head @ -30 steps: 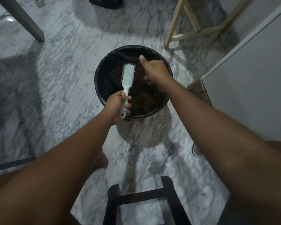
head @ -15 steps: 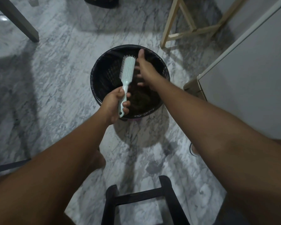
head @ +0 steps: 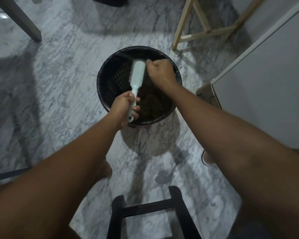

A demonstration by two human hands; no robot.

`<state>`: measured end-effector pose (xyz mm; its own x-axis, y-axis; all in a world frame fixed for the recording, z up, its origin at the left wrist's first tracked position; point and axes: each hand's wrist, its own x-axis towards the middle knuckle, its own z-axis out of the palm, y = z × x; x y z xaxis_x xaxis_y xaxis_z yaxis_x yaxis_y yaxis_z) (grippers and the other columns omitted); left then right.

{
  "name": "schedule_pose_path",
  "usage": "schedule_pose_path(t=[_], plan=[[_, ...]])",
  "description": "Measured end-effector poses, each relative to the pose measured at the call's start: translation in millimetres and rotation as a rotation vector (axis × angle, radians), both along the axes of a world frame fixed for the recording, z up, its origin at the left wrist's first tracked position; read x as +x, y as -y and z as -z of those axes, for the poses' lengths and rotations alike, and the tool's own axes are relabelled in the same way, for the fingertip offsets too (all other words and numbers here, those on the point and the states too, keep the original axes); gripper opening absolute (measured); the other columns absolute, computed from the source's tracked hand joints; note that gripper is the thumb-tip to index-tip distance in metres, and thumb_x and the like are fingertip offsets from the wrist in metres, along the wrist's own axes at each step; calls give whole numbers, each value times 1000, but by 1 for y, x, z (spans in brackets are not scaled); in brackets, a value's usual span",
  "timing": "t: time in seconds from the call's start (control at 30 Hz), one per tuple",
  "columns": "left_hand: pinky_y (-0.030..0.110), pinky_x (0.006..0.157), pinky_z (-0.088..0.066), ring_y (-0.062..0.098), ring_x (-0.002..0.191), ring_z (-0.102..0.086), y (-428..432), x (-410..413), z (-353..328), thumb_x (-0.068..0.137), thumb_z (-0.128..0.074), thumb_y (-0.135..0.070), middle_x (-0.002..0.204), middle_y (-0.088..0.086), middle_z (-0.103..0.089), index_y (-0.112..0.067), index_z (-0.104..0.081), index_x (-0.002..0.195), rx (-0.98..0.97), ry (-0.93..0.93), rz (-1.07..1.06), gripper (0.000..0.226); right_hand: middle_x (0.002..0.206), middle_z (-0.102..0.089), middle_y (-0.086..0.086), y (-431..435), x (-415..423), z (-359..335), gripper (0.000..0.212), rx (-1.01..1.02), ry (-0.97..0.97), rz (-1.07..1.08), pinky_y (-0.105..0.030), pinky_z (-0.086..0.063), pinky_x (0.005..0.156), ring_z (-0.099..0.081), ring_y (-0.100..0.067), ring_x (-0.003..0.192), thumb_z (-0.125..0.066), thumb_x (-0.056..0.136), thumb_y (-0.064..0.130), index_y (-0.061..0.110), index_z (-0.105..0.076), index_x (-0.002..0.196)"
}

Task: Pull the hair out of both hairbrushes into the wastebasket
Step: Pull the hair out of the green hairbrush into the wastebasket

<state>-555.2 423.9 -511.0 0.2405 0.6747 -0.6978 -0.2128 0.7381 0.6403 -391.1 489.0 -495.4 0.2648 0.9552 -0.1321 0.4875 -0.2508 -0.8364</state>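
Note:
A pale green hairbrush point(head: 137, 73) is held over a round black wastebasket point(head: 104, 94) lined with a dark bag. My left hand point(head: 124, 109) grips the brush by its handle, with the head pointing away from me and the bristles turned left. My right hand point(head: 160, 71) is closed in a fist just right of the brush head, over the basket's far side. Whether it pinches hair is too dark to tell. A brownish clump of hair point(head: 152, 104) lies in the bottom of the basket. No second hairbrush is in sight.
The basket stands on a grey marbled floor point(head: 59, 83). A light wooden frame point(head: 193, 31) is behind it to the right, a white cabinet point(head: 266, 83) at the right, a grey table leg point(head: 21, 19) at far left, and a black stool point(head: 150, 211) near me.
The brush has rolled so its bristles now face left, away from me. My right hand went from an extended thumb beside the brush head to a closed fist.

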Motion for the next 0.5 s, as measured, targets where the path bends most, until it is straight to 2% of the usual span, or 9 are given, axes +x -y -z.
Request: schedule_pose_path(t=[0.07,0.17,0.27,0.3,0.33,0.37,0.4,0.43,0.5], plan=[[19,42,-29,7,49,-37,1,-2,3,103,-34,-11,81,-1,-49,-16,-55,105,-28,-19,-52,21,43,-26,6,-6,0,-11,58,63,-77,120,-27,-23,49,-24,-9,39,-54,96,23,21,-29,44],[19,43,-28,8,49,-36,4,-11,9,103,-34,-13,80,-2,-49,-17,-53,108,-43,-7,-63,21,44,-27,7,-13,6,-20,57,88,-146,221,-25,-25,47,-26,-7,40,-53,98,25,22,-28,47],[20,43,-32,8,50,-39,7,-17,13,103,-34,-15,82,-2,-52,-17,-55,119,-57,37,-45,26,55,-46,2,-13,10,-10,47,-129,60,34,-26,-36,61,-47,-14,54,-51,99,36,19,-44,55],[21,43,-32,8,50,-39,7,-18,13,103,-35,-15,82,-1,-52,-16,-56,123,-54,46,-26,29,70,-60,0,-11,10,-3,38,-195,105,-32,-26,-41,71,-57,-15,69,-51,99,40,18,-59,69],[21,43,-33,8,51,-40,7,-18,13,103,-36,-16,82,-1,-53,-17,-56,128,-48,50,-5,32,95,-69,-2,-7,9,3,31,-235,87,-75,-27,-44,82,-63,-15,90,-53,97,45,18,-68,96],[22,44,-33,9,51,-40,8,-17,12,103,-36,-16,82,-1,-54,-17,-55,132,-41,57,14,34,120,-67,-3,-4,7,5,42,-235,29,-97,-28,-45,94,-61,-15,108,-55,95,49,19,-63,121],[22,44,-33,9,52,-40,8,-15,11,103,-37,-16,82,-1,-54,-18,-54,134,-33,65,34,36,133,-61,-3,0,3,5,54,-203,-29,-107,-29,-45,100,-57,-15,119,-58,92,53,20,-55,135],[22,45,-33,10,52,-40,8,-14,9,103,-37,-15,82,-1,-54,-18,-53,136,-22,69,58,36,137,-59,-3,0,0,4,60,-161,-71,-110,-29,-45,102,-56,-14,122,-62,89,54,22,-53,139],[24,46,-34,11,53,-42,9,-11,7,103,-38,-14,83,0,-55,-18,-53,137,7,55,116,37,126,-67,1,-2,-7,-1,52,-103,-79,-116,-28,-48,102,-61,-10,114,-69,85,50,21,-64,127]])
